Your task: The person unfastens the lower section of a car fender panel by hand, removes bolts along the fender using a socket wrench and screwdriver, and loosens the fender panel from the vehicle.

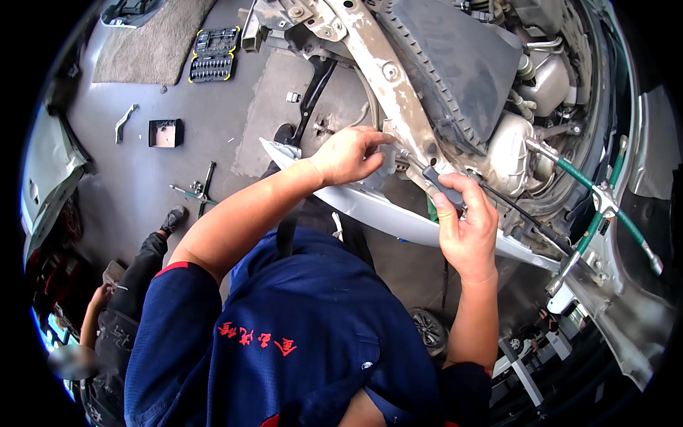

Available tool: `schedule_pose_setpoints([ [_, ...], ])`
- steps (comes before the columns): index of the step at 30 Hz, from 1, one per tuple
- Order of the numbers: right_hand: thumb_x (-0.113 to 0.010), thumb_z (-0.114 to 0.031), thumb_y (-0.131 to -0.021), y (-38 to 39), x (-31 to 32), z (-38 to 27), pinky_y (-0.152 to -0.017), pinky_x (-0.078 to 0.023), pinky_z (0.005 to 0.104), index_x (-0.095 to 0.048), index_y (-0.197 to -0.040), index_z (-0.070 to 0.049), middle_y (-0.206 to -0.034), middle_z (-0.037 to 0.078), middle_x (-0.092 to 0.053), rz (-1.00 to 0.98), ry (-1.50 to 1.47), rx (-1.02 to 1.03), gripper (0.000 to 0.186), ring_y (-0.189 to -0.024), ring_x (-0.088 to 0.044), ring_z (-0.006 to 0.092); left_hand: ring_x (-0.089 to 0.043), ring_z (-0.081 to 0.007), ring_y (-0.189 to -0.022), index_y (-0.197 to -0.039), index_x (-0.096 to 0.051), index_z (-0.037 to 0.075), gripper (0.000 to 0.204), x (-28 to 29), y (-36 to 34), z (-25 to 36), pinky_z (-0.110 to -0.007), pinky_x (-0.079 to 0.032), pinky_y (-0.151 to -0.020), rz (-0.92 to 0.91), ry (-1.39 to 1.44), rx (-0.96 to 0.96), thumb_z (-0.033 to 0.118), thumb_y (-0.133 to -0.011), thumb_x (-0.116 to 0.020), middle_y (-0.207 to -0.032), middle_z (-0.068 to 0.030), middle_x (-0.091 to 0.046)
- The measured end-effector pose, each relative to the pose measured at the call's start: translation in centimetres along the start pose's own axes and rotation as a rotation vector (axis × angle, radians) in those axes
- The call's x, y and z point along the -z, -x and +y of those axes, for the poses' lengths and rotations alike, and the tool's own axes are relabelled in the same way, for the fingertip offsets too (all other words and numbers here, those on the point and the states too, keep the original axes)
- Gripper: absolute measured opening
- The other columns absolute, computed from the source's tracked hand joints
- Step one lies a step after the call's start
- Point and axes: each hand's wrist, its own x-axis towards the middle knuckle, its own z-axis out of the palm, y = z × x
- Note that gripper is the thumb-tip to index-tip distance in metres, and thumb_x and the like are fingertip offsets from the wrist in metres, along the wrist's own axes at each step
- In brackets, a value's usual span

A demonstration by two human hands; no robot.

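Right hand (466,228) grasps dark tool handle (445,186), tip hidden at frame rail (398,78) | left hand (348,153) pinches small fitting (388,135) on rail | risk: tool may slip, gouging silver panel (370,206) | beyond: cross wrench (605,203); socket set (213,53) on floor.

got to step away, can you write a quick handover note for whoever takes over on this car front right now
Left hand: fingers pinched on a small part at the bare metal frame rail, above the silver bumper panel.
Right hand: gripping a black-handled tool, tip toward the same spot.
Nearby: green cross wrench resting on the car at right; socket set case and loose hand tools on the floor at left.
Done: front is stripped, frame exposed.
Left: the fastener at the rail still appears in work.
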Motion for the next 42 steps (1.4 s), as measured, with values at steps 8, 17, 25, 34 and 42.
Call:
schedule_pose_setpoints([
  [8,-0.075,-0.006,-0.094,-1.6,1.1,-1.1,-0.081,-0.057,0.0433,-0.069,-0.113,-0.003,-0.104,0.015,-0.074,-0.135,0.079,-0.011,0.02,-0.093,-0.072,0.0376,-0.07,-0.0354,-0.087,-0.134,-0.07,0.004,0.047,-0.1,0.3,-0.2,-0.046,-0.057,-0.082,0.005,0.028,-0.012,0.008,-0.088,-0.068,-0.092,-0.0176,-0.07],
  [17,-0.075,-0.009,-0.093,-3.4,1.5,-2.0,-0.082,-0.056,0.0459,-0.068,-0.112,-0.007,-0.1,0.013,-0.071,-0.245,0.211,0.093,0.021,-0.092,-0.069,0.0377,-0.07,-0.041,-0.09,-0.136,-0.07,0.005,0.048,1.1,0.5,1.3,-0.048,-0.058,-0.083,0.054,-0.142,-0.003,0.008,-0.088,-0.07,-0.096,-0.0199,-0.07],
  [25,-0.074,-0.013,-0.094,-5.2,2.0,-3.2,-0.082,-0.056,0.0465,-0.068,-0.114,-0.009,-0.095,0.012,-0.067,-0.387,0.382,0.159,0.021,-0.093,-0.068,0.0353,-0.071,-0.0408,-0.108,-0.122,-0.074,0.001,0.05,0.3,-1.5,-2.9,-0.048,-0.056,-0.098,-0.245,-0.146,0.117,0.039,-0.089,-0.076,-0.114,-0.0224,-0.072],
  [34,-0.074,-0.017,-0.094,-5.7,2.1,-3.3,-0.08,-0.056,0.0473,-0.065,-0.114,-0.01,-0.095,0.012,-0.068,-0.404,0.456,0.174,0.023,-0.093,-0.069,0.0353,-0.073,-0.0266,-0.105,-0.125,-0.075,0.01,0.049,-5.1,-4.1,-5.7,-0.039,-0.055,-0.099,-0.524,0.256,0.3,0.04,-0.087,-0.082,-0.11,-0.0122,-0.079],
  [42,-0.074,-0.017,-0.094,-5.3,2.5,-2.0,-0.08,-0.057,0.0478,-0.065,-0.114,-0.009,-0.091,0.012,-0.068,-0.354,0.416,0.133,0.024,-0.093,-0.069,0.0356,-0.064,-0.0227,-0.124,-0.138,-0.068,0.01,0.047,-5.3,-4.9,-4.4,-0.038,-0.049,-0.109,-0.537,0.358,0.161,0.029,-0.095,-0.072,-0.133,-0.0105,-0.072],
])
